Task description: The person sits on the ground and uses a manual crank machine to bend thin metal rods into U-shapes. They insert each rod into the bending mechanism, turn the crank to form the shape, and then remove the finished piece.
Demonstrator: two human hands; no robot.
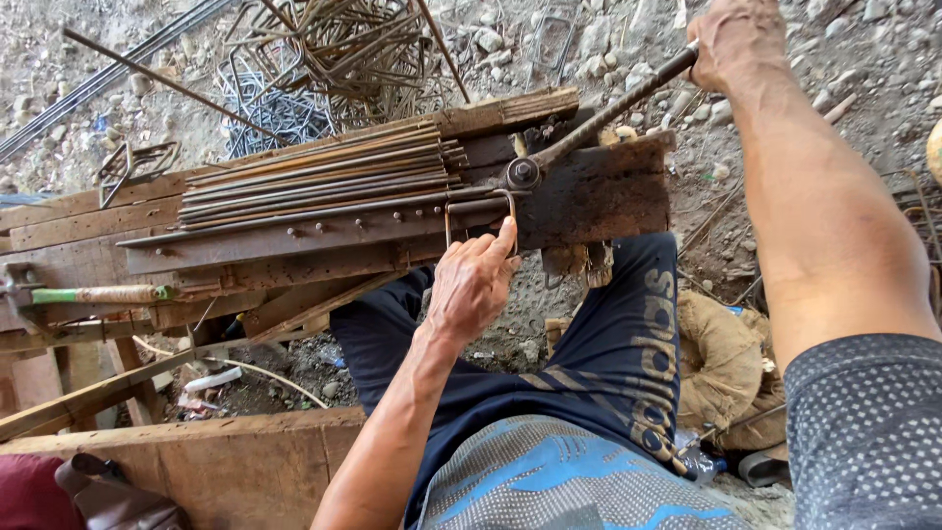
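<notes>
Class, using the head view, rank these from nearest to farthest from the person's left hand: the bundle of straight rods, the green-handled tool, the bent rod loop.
1. Bent rod loop, touched by the left hand.
2. Bundle of straight rods, up and left on the bench.
3. Green-handled tool, far left edge.

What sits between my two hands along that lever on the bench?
In the head view, between the left hand and right hand lie the lever bar and its pivot bolt.

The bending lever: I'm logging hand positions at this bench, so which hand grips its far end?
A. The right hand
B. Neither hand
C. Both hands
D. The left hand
A: the right hand is closed around the end of the lever, while the left hand holds the bent rod at the bench.
</notes>
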